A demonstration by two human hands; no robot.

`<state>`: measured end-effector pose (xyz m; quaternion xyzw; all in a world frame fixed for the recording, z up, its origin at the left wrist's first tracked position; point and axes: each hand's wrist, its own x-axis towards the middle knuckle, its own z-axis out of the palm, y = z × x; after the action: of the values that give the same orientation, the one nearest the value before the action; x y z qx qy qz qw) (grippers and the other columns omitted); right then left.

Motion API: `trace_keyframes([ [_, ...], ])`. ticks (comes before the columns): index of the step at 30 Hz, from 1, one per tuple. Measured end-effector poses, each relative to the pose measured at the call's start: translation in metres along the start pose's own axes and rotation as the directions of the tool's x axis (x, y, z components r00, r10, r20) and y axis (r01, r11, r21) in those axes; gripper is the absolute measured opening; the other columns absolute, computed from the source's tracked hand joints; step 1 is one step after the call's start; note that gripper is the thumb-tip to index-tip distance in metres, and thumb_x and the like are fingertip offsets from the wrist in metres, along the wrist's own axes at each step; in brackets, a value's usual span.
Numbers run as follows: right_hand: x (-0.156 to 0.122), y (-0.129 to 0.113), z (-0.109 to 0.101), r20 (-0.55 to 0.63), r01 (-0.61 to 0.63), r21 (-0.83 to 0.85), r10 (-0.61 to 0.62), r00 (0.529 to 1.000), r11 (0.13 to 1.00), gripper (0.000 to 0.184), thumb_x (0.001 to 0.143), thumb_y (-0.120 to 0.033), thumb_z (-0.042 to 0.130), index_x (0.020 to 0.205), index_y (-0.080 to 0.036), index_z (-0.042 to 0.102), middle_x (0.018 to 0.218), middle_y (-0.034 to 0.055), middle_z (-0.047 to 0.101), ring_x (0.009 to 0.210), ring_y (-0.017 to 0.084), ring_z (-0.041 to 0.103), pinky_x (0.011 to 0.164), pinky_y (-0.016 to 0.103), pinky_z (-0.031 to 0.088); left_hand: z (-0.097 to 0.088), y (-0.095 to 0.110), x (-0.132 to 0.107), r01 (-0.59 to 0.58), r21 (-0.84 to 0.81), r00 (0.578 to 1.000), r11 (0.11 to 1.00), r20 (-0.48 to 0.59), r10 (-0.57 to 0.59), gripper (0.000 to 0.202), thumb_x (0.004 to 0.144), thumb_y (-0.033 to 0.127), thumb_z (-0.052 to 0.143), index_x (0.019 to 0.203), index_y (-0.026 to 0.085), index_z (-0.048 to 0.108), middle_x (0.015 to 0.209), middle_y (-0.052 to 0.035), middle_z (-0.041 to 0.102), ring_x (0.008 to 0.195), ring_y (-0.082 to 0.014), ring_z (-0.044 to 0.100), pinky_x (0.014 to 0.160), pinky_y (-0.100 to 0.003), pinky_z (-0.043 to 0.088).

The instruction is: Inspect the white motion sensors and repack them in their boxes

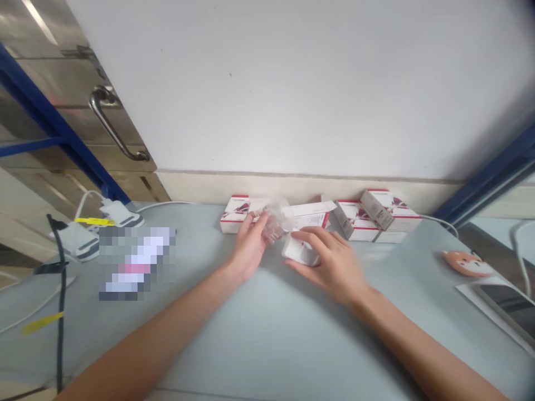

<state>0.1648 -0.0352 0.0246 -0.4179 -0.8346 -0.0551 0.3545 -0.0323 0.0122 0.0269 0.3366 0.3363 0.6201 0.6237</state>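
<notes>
My left hand (249, 245) grips a crumpled clear plastic bag (276, 220) above the table, its fingers closed on the near side. Close by on the right, my right hand (328, 257) holds a small white box-like device (300, 250) between thumb and fingers; its exact kind does not show. Just behind both hands lies an opened white and red carton (309, 214) with a flap sticking out. Another white and red carton (234, 214), partly covered by my left hand, stands behind it at the left.
Several more cartons (359, 220) stand by the wall on the right. Power strips (121, 211) with plugs and cables lie at the left, near a pixelated object (137, 262). An orange animal-faced item (467, 263) and a dark flat device (510, 303) lie at the right.
</notes>
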Motion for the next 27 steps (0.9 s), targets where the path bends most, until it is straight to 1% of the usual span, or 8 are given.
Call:
trace_keyframes([
  [3, 0.0, 0.002, 0.004, -0.003, -0.157, 0.011, 0.157, 0.988, 0.988, 0.042, 0.096, -0.055, 0.07, 0.129, -0.029, 0.061, 0.121, 0.0102, 0.075, 0.1, 0.03, 0.074, 0.087, 0.044, 0.056, 0.003, -0.002, -0.004, -0.008, 0.047, 1.0, 0.999, -0.027, 0.009, 0.03, 0.09, 0.04, 0.082, 0.107, 0.024, 0.064, 0.109, -0.0019, 0.078, 0.097, -0.0161, 0.075, 0.086, -0.029, 0.058],
  [6, -0.003, 0.0, 0.01, -0.028, -0.305, 0.064, 0.308, 0.951, 0.95, 0.057, 0.088, -0.062, 0.074, 0.127, -0.026, 0.053, 0.114, 0.0127, 0.075, 0.094, 0.033, 0.074, 0.078, 0.044, 0.057, 0.006, -0.003, -0.008, -0.016, 0.054, 1.0, 0.998, -0.006, 0.016, 0.031, 0.09, 0.042, 0.082, 0.108, 0.025, 0.063, 0.11, -0.003, 0.077, 0.101, -0.0182, 0.075, 0.094, -0.033, 0.057],
  [8, -0.005, -0.002, 0.014, -0.041, -0.366, 0.112, 0.372, 0.927, 0.924, 0.065, 0.085, -0.066, 0.074, 0.127, -0.024, 0.047, 0.113, 0.0147, 0.074, 0.09, 0.033, 0.074, 0.071, 0.042, 0.056, 0.008, -0.004, -0.01, -0.025, 0.046, 1.0, 0.999, 0.013, 0.024, 0.031, 0.091, 0.042, 0.081, 0.109, 0.025, 0.063, 0.111, -0.0035, 0.077, 0.104, -0.0193, 0.075, 0.097, -0.035, 0.057],
  [12, -0.007, -0.005, 0.019, -0.049, -0.389, 0.147, 0.4, 0.915, 0.909, 0.066, 0.086, -0.068, 0.071, 0.127, -0.024, 0.043, 0.115, 0.0165, 0.073, 0.091, 0.034, 0.074, 0.071, 0.041, 0.055, 0.009, -0.006, -0.013, -0.033, 0.069, 0.999, 0.997, 0.04, 0.03, 0.032, 0.09, 0.045, 0.081, 0.106, 0.024, 0.063, 0.113, -0.005, 0.077, 0.106, -0.0225, 0.075, 0.097, -0.037, 0.057],
  [17, -0.006, -0.004, 0.019, -0.005, -0.509, 0.157, 0.516, 0.856, 0.846, 0.07, 0.082, -0.071, 0.072, 0.125, -0.025, 0.041, 0.115, 0.016, 0.073, 0.088, 0.034, 0.074, 0.065, 0.04, 0.054, 0.01, -0.006, -0.016, -0.056, 0.161, 0.997, 0.985, 0.058, 0.047, 0.036, 0.09, 0.048, 0.08, 0.111, 0.025, 0.063, 0.11, -0.0042, 0.077, 0.105, -0.0227, 0.075, 0.094, -0.036, 0.057],
  [21, -0.007, -0.001, 0.02, 0.037, -0.523, 0.209, 0.527, 0.849, 0.826, 0.074, 0.082, -0.071, 0.073, 0.13, -0.026, 0.038, 0.124, 0.0172, 0.07, 0.09, 0.032, 0.074, 0.064, 0.039, 0.054, 0.014, -0.006, -0.023, -0.161, 0.2, 0.979, 0.966, 0.157, 0.131, 0.038, 0.084, 0.037, 0.087, 0.109, 0.027, 0.06, 0.108, -0.0028, 0.076, 0.106, -0.0222, 0.073, 0.094, -0.032, 0.056],
  [24, -0.008, -0.001, 0.021, 0.046, -0.505, 0.258, 0.511, 0.858, 0.824, 0.081, 0.082, -0.067, 0.074, 0.137, -0.025, 0.033, 0.13, 0.0191, 0.067, 0.098, 0.033, 0.073, 0.068, 0.04, 0.057, 0.015, -0.009, -0.029, -0.22, 0.241, 0.956, 0.945, 0.248, 0.159, 0.043, 0.084, 0.028, 0.087, 0.114, 0.029, 0.056, 0.119, -0.0039, 0.073, 0.116, -0.0234, 0.071, 0.1, -0.034, 0.055],
  [27, -0.008, -0.001, 0.022, 0.063, -0.522, 0.309, 0.531, 0.845, 0.795, 0.083, 0.084, -0.062, 0.074, 0.144, -0.025, 0.029, 0.131, 0.0181, 0.064, 0.098, 0.031, 0.072, 0.069, 0.04, 0.058, 0.014, -0.014, -0.033, -0.256, 0.287, 0.941, 0.923, 0.291, 0.171, 0.05, 0.083, 0.021, 0.086, 0.122, 0.031, 0.055, 0.128, -0.0042, 0.069, 0.124, -0.0231, 0.067, 0.106, -0.034, 0.052],
])
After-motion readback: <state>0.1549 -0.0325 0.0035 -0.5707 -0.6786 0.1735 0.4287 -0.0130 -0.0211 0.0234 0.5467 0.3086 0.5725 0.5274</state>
